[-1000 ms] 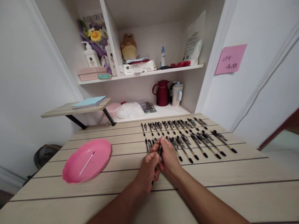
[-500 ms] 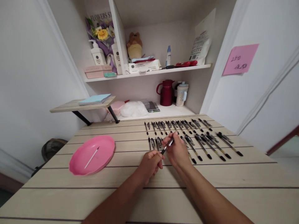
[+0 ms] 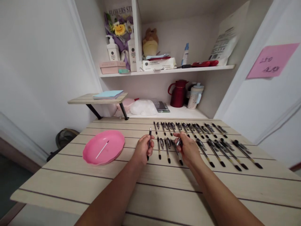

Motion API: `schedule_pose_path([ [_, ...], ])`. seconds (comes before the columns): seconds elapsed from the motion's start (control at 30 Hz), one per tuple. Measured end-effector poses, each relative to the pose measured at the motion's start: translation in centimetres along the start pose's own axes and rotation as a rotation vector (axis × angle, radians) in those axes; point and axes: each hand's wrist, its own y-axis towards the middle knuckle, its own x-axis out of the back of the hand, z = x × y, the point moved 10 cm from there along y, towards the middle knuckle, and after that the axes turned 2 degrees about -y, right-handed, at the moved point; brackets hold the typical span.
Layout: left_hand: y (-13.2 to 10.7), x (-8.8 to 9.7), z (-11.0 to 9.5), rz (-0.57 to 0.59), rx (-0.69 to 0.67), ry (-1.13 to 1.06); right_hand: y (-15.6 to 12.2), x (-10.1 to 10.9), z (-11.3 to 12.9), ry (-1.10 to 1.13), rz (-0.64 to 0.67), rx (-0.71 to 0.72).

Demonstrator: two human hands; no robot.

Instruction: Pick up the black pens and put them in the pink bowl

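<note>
Okay, left hand (image 3: 144, 148) is clamped round an uncapped pen (image 3: 150, 135), tip up, above the counter (image 3: 164, 191); right hand (image 3: 188, 150), well apart from it, grips what looks like a cap (image 3: 179, 142) over the near row (image 3: 215, 153). Pink dish (image 3: 114, 148) off left, one white stick (image 3: 102, 149) in it. Near and far row (image 3: 190, 131): pens laid out, caps apparently off beside them. My read: most done, this pen and cap left to put down; can't tell final count.

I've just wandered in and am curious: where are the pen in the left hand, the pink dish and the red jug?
Pen (image 3: 150, 134): head view, its upper part.
Pink dish (image 3: 113, 148): head view, its bare floor.
Red jug (image 3: 178, 95): head view, its rounded body.
</note>
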Motion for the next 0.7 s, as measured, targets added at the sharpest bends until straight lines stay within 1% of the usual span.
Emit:
schedule_pose_path([
  [0.07, 0.7, 1.2, 0.4, -0.044, 0.023, -0.104, 0.8, -1.1, -0.4, -0.132, 0.072, -0.076],
  [0.17, 1.4, 2.6, 1.2, -0.110, 0.068, -0.237, 2.1, -3.5, -0.6, -0.408, 0.200, -0.162],
  [0.23, 1.7, 3.1, 1.3, -0.136, 0.078, -0.292, 3.1, -5.4, -0.4, -0.631, 0.284, -0.149],
  [0.33, 1.9, 3.5, 1.2, -0.151, 0.061, -0.323, 4.2, -8.3, -0.4, -0.916, 0.375, -0.087],
  [0.4, 2.0, 3.8, 1.1, -0.160, 0.046, -0.325, 4.9, -9.8, -0.7, -1.044, 0.395, -0.052],
  [0.5, 2.1, 4.1, 1.1, -0.175, 0.025, -0.324, 5.6, -11.6, -1.6, -1.239, 0.405, -0.002],
  [0.6, 2.3, 4.4, 1.4, -0.178, 0.019, -0.335, 6.2, -12.7, -2.8, -1.392, 0.421, 0.026],
  [0.7, 2.5, 4.6, 1.7, -0.188, 0.016, -0.338, 6.7, -13.4, -3.9, -1.496, 0.430, 0.054],
])
